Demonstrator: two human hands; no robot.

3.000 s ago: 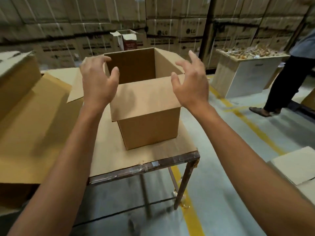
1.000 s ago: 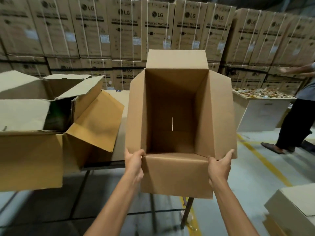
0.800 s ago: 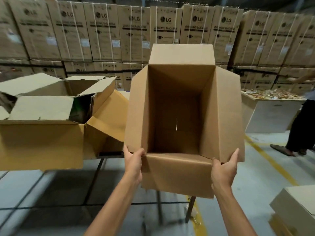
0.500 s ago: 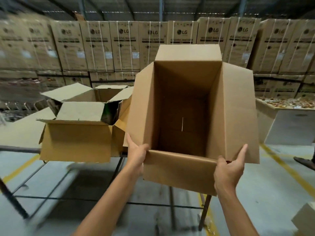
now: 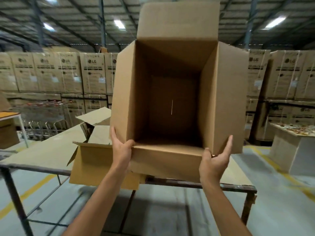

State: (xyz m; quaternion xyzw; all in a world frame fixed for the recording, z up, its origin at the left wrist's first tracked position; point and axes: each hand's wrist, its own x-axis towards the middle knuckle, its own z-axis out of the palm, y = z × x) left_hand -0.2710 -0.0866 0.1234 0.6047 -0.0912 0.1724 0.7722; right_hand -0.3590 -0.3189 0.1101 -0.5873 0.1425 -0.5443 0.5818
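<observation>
I hold an empty brown cardboard box (image 5: 172,68) up in front of me, tipped so its open mouth faces me and all flaps stand outward. A thin slit of light shows in its bottom seam. My left hand (image 5: 121,149) grips the lower left corner, thumb inside the rim and fingers along the left flap. My right hand (image 5: 217,159) grips the lower right corner from below, fingers up against the right flap. The box is lifted off the table (image 5: 42,155).
A second open cardboard box (image 5: 95,160) sits on the cardboard-covered metal-framed table, just left of my left hand. Stacked cartons (image 5: 56,72) form a wall behind. A low white table with scraps (image 5: 293,143) stands at right, shopping carts (image 5: 42,114) at far left.
Both hands have raised the box higher and nearer to me since a second ago. My view has swung left and upward, so the ceiling shows. The person at right has left the view.
</observation>
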